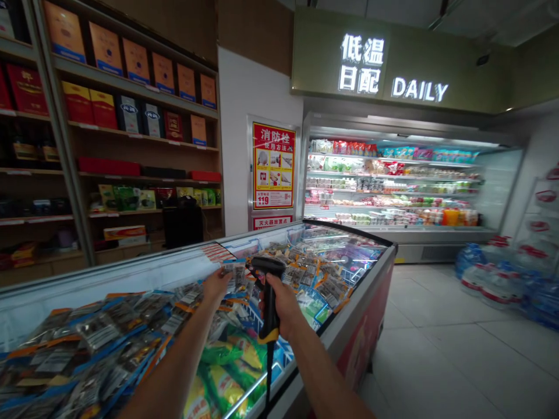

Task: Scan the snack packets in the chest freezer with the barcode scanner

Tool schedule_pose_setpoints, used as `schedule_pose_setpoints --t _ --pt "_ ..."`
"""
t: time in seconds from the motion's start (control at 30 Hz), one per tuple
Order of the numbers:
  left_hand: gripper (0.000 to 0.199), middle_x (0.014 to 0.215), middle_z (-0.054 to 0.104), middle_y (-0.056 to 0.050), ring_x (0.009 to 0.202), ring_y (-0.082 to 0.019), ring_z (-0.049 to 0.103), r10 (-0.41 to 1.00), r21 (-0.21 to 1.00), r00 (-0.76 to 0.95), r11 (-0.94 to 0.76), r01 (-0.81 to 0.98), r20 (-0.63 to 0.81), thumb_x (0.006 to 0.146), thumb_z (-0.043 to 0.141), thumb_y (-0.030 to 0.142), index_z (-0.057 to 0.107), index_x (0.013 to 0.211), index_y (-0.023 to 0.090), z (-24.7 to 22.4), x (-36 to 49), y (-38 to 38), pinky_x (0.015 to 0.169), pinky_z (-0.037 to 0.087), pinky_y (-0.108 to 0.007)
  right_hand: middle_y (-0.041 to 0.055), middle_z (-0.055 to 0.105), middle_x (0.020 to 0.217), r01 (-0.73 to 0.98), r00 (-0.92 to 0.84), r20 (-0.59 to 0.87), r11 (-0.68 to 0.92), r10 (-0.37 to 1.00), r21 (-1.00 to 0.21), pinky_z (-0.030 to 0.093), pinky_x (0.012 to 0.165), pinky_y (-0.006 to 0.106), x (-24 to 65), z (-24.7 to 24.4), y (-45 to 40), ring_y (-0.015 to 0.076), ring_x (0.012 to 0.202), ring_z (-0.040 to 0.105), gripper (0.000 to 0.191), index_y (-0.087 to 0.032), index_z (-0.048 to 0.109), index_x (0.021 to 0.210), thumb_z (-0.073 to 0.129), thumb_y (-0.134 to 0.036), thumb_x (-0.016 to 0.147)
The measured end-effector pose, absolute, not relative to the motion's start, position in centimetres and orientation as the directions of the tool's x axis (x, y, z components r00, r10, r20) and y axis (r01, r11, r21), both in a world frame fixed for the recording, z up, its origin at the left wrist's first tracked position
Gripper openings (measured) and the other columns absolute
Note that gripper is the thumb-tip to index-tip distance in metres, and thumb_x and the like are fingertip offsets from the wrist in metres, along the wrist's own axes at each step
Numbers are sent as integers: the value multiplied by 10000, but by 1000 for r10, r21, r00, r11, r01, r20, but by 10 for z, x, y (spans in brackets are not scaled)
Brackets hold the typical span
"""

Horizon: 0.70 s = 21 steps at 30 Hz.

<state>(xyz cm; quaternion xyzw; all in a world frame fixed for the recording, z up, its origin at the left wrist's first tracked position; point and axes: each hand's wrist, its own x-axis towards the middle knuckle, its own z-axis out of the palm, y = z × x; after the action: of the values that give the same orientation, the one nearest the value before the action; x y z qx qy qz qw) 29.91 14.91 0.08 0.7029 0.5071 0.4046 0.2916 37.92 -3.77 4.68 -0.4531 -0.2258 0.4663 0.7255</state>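
My right hand is wrapped round the handle of a black barcode scanner with a yellow base, its cable hanging down. The scanner's head points left. Just left of it, my left hand pinches a small clear packet with a label. Both hands are over an open chest freezer. Inside lie many flat packets with blue and orange edges, and green and yellow bags near the front.
Shelves of boxes stand at the left behind the freezer. A lit refrigerated display is at the back right. Bottled water packs stand on the tiled floor at the right. A black object is behind the freezer.
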Motion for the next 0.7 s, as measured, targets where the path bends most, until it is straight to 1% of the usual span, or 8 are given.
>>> schedule_pose_setpoints --t 0.07,0.13,0.23,0.3,0.37,0.43,0.6,0.7 --pt "293 835 675 -103 777 -241 614 950 702 141 -302 645 279 719 470 244 625 940 130 7 286 156 617 424 -277 -46 483 397 -417 538 -71 192 840 -889 310 276 184 395 48 -27 74 301 413 258 -160 481 603 543 -398 680" --pt "319 911 659 -133 857 -264 598 942 539 139 -291 791 304 732 443 230 603 986 120 13 271 160 675 430 -302 -53 465 368 -344 619 -25 242 785 -907 296 271 188 413 47 -16 74 282 393 253 -166 470 584 559 -385 674" --pt "398 1009 608 -189 932 -284 562 918 354 125 -268 896 378 731 404 172 537 1091 66 18 254 161 749 422 -338 -58 452 348 -314 696 -8 295 718 -902 311 284 195 438 39 -1 77 281 393 256 -170 468 569 575 -383 663" --pt "444 1109 549 -202 991 -304 520 892 283 109 -252 925 439 722 398 162 501 1144 68 21 253 159 771 418 -369 -56 462 355 -352 712 -35 313 701 -882 323 291 197 449 29 7 79 290 403 261 -170 470 572 576 -393 657" --pt "460 1184 501 -184 1041 -320 478 879 265 121 -266 927 461 730 399 201 491 1168 99 24 265 158 779 419 -392 -57 486 380 -400 716 -45 357 697 -844 328 293 195 455 18 13 79 300 411 257 -172 481 611 582 -406 644" --pt "460 1203 493 -162 1073 -304 459 879 275 172 -316 908 444 740 398 232 495 1173 113 28 289 162 806 413 -379 -54 515 415 -448 708 -34 411 706 -794 333 300 190 457 6 17 80 317 426 270 -174 491 660 583 -427 636" --pt "434 1140 557 -149 1069 -239 494 840 256 398 -503 825 368 746 422 231 517 1146 92 33 368 195 883 366 -299 -37 547 467 -563 632 -11 449 775 -694 348 321 190 458 -6 18 91 359 464 357 -164 524 756 551 -502 644" --pt "406 1125 568 -167 1060 -240 510 836 262 452 -532 805 311 761 417 231 516 1125 80 25 399 222 860 375 -297 -34 559 495 -568 636 12 479 772 -669 371 345 192 460 -6 15 92 385 483 377 -165 537 778 567 -513 637"
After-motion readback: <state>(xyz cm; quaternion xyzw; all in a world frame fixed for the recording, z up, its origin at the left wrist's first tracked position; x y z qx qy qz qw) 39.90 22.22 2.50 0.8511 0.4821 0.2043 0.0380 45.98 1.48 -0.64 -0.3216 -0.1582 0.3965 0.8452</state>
